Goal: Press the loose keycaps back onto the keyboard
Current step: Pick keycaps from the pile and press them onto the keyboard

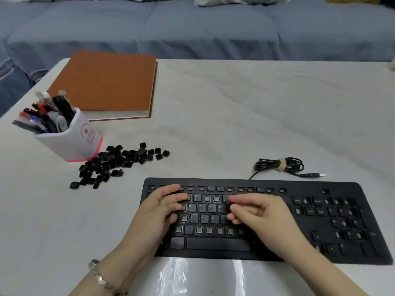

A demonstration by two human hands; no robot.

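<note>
A black keyboard [267, 244] lies near the table's front edge, with several bare key sockets among the seated keys. My right hand [260, 216] hovers over the middle of the upper rows and pinches a small black keycap [227, 202] between thumb and forefinger, right at the number row. My left hand [160, 210] rests on the keyboard's left end with its fingers loosely curled over the keys; I see nothing held in it. A pile of loose black keycaps [115, 165] lies on the table, left of and beyond the keyboard.
A white pen holder [72, 142] full of pens stands just left of the keycap pile. An orange-covered notebook [106, 84] lies behind it. The keyboard's coiled cable [282, 165] with its plug sits beyond the keyboard. A blue sofa [203, 28] runs along the table's far edge.
</note>
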